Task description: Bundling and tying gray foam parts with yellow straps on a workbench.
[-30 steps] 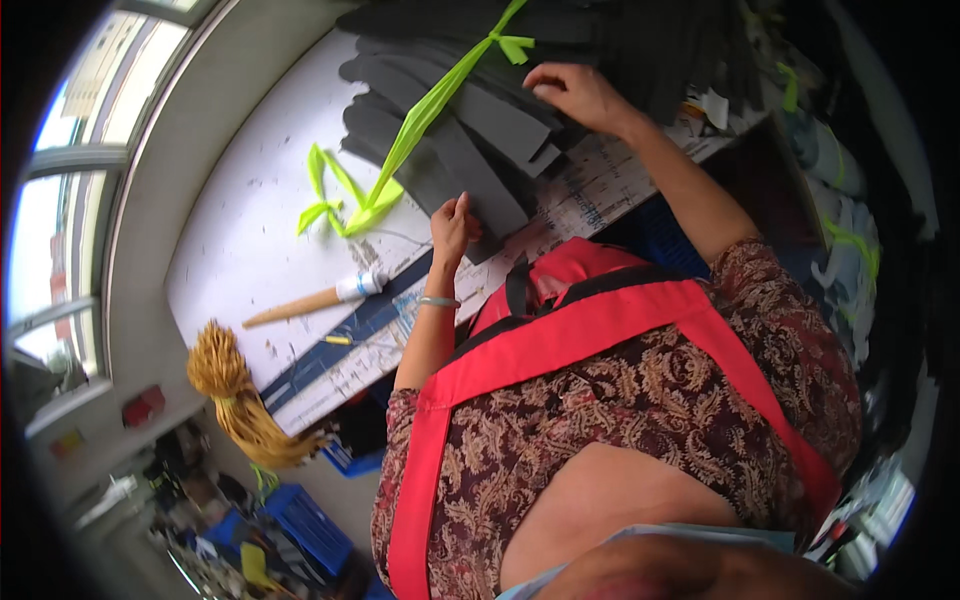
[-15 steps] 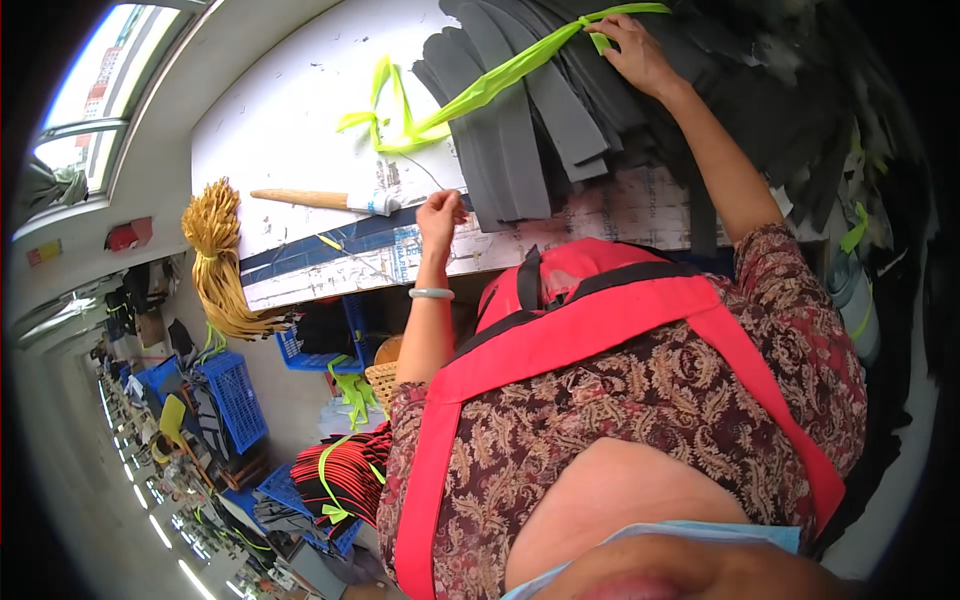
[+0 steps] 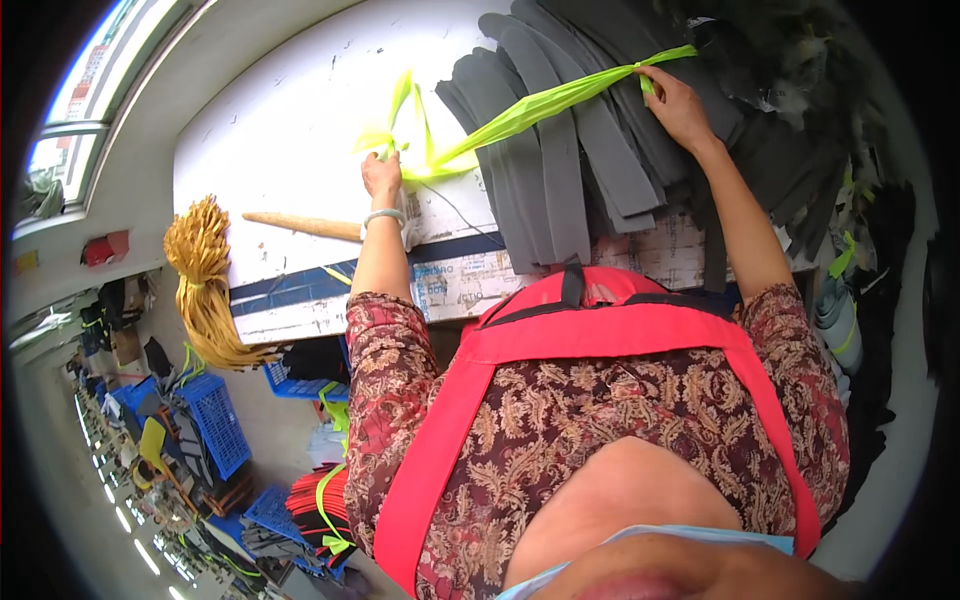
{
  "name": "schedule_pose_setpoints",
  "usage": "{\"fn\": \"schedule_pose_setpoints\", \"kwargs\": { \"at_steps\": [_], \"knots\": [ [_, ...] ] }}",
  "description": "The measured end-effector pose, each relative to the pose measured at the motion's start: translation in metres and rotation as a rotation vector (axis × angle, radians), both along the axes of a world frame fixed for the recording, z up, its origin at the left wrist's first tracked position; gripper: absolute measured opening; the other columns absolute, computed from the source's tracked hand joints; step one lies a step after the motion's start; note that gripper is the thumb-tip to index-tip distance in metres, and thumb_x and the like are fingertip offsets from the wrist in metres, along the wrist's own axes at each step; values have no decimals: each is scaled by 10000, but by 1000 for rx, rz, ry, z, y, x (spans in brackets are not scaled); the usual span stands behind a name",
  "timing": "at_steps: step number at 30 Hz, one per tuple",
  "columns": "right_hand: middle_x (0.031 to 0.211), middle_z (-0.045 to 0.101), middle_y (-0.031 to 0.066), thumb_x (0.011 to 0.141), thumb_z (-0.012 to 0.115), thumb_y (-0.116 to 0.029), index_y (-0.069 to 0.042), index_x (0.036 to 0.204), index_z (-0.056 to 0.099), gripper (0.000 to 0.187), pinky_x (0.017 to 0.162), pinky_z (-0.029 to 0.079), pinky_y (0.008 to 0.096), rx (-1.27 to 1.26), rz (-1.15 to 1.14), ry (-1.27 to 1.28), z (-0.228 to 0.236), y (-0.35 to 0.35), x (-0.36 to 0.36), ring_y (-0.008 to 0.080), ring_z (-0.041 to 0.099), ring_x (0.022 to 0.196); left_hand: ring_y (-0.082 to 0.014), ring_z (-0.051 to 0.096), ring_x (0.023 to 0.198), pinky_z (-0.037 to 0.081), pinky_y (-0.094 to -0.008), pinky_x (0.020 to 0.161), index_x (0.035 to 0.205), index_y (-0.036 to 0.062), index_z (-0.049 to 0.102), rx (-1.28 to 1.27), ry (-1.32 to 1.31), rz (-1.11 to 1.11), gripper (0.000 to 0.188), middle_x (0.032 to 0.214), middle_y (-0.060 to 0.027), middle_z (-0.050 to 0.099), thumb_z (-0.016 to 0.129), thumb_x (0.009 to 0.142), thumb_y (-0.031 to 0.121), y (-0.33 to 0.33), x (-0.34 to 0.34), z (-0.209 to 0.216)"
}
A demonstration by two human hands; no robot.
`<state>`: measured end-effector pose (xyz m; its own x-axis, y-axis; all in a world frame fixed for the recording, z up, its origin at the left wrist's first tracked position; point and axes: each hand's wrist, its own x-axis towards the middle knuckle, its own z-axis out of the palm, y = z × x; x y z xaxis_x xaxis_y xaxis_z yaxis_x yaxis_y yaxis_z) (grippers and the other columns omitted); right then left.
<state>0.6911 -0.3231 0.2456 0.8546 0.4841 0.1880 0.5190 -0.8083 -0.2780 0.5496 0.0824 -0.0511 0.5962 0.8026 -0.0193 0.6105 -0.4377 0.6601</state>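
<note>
A neon yellow-green fabric strip (image 3: 545, 103) stretches across a spread of dark grey cut pieces (image 3: 618, 150) on the white table. My right hand (image 3: 680, 108) pinches it near a knot toward its far right end. Over the table's left part my left hand (image 3: 381, 174) has its fingers closed at the looped left end of the same strip, whose loops stand up beyond the hand. Beside my left wrist lies a tapered wooden stick (image 3: 300, 226), its right end partly hidden by the wrist.
A tied bundle of golden-yellow strips (image 3: 200, 265) hangs over the table's left edge. Blue plastic crates (image 3: 213, 425) and a red-and-black stack (image 3: 318, 500) tied with green are on the floor at left. More dark material (image 3: 800, 110) heaps up at far right.
My left hand has moved forward from the table's front edge to the strip's looped end and closed there. My right hand keeps its hold; the view has shifted slightly.
</note>
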Motion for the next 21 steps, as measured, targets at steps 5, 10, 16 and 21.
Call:
{"fn": "schedule_pose_setpoints", "kwargs": {
  "at_steps": [5,10,16,21],
  "knots": [
    [863,645,71,822,608,-148,-105,994,661,185,676,472,269,180,-50,-544,61,-31,35,172,614,777,-147,588,688,490,-256,633,983,-49,563,-1154,-683,-50,185,902,-99,610,613,852,72,-2,12,21],
    [859,549,85,909,566,-229,-115,985,634,153,680,479,321,487,17,-640,98,-1,-12,138,555,713,-46,362,512,294,-186,475,990,34,565,-1533,-945,-517,128,693,21,480,532,925,140,-92,-23,145],
    [933,594,-21,804,672,-148,-79,1023,625,234,642,441,245,426,615,80,9,102,-121,89,509,717,-27,355,499,271,-185,450,1008,2,600,-1356,-924,-541,202,630,47,458,516,936,171,-166,-56,186],
    [814,573,-6,849,640,-212,-56,995,656,214,659,439,234,449,481,296,-23,101,-102,89,533,722,-59,513,611,399,-196,532,979,-18,635,-1099,-931,-566,179,729,-12,595,562,911,131,-184,-57,185]
  ]
}}
